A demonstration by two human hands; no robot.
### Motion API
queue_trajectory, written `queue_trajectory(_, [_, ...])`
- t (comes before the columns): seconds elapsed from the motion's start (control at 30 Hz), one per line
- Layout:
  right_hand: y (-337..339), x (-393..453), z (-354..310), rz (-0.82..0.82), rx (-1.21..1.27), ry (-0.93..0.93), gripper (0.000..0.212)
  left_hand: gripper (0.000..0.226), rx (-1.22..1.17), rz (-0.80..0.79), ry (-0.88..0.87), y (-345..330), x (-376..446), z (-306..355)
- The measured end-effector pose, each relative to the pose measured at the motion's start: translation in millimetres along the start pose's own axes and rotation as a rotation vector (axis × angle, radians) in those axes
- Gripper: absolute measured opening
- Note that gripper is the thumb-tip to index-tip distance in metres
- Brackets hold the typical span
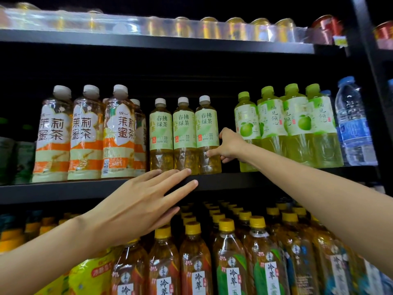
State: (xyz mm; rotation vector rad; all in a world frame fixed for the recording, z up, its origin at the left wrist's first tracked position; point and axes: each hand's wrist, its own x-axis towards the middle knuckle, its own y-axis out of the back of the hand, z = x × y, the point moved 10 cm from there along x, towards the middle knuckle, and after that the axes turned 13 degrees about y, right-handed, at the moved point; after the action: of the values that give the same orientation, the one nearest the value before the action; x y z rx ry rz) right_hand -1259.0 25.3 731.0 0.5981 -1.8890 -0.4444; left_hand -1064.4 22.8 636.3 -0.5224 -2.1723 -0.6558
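Three green tea bottles with white caps and pale green labels stand in a row on the middle shelf (pixel 234 182). My right hand (pixel 230 145) grips the rightmost green tea bottle (pixel 207 128) from its right side, thumb on the front and fingers curled behind. My left hand (pixel 140 201) is stretched out flat in front of the shelf edge, fingers straight, with its fingertips just below the left bottle (pixel 160 133) and the middle bottle (pixel 184 130). It holds nothing.
Orange-and-white jasmine tea bottles (pixel 86 133) stand to the left. Green-capped fruit tea bottles (pixel 295 124) and water bottles (pixel 353 122) stand to the right. Cans (pixel 234 28) line the top shelf. Yellow-capped tea bottles (pixel 227 252) fill the lower shelf.
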Motion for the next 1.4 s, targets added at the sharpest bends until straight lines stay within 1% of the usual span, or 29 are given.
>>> queue_trajectory(0.07, [-3,1,1,-0.013,0.008,-0.007,0.061,0.053,-0.026,-0.052,-0.004,-2,1,1])
queue_trajectory(0.13, [-6,2,4,-0.016,0.008,-0.012,0.051,0.052,-0.033,-0.064,-0.009,-3,-1,3])
queue_trajectory(0.23, [-10,4,7,0.000,-0.019,-0.010,0.042,0.052,-0.032,0.010,-0.046,6,-3,8])
queue_trajectory(0.37, [-12,5,9,0.006,-0.001,-0.003,0.041,0.052,-0.060,0.015,-0.060,13,-6,11])
queue_trajectory(0.53, [-14,3,8,-0.032,-0.060,0.000,0.044,0.053,-0.028,-0.043,-0.056,7,-10,8])
queue_trajectory(0.6, [-14,0,8,-0.049,-0.080,-0.015,0.042,0.053,-0.014,-0.068,-0.045,7,-9,9])
queue_trajectory(0.67, [-8,-5,9,-0.027,-0.051,-0.039,0.036,0.053,-0.010,-0.079,-0.045,8,-10,9])
queue_trajectory(0.73, [6,-12,6,0.051,0.005,-0.024,0.031,0.052,-0.013,-0.084,-0.028,13,-10,7])
queue_trajectory(0.8, [24,-26,-9,0.152,-0.020,0.099,0.026,0.052,-0.018,-0.071,0.009,21,-14,2])
queue_trajectory(0.9, [38,-67,-55,0.293,-0.050,0.421,0.024,0.052,0.009,-0.063,0.125,34,-28,-17])
queue_trajectory(0.93, [34,-84,-74,0.299,-0.038,0.534,0.024,0.053,0.026,-0.056,0.173,37,-34,-27])
queue_trajectory(1.0, [10,-114,-108,0.244,0.004,0.712,0.026,0.054,0.067,-0.057,0.287,41,-56,-51])
queue_trajectory(1.1, [-41,-144,-148,0.136,0.060,0.892,0.032,0.053,0.137,-0.116,0.448,45,-101,-88])
queue_trajectory(1.2, [-100,-168,-181,0.063,0.148,0.990,0.038,0.053,0.231,-0.230,0.570,56,-164,-117])
queue_trajectory(1.3, [-160,-192,-216,-0.001,0.198,1.014,0.042,0.053,0.353,-0.331,0.630,82,-232,-134])
queue_trajectory(1.4, [-216,-220,-260,-0.104,0.242,1.033,0.046,0.057,0.452,-0.440,0.703,115,-298,-155])
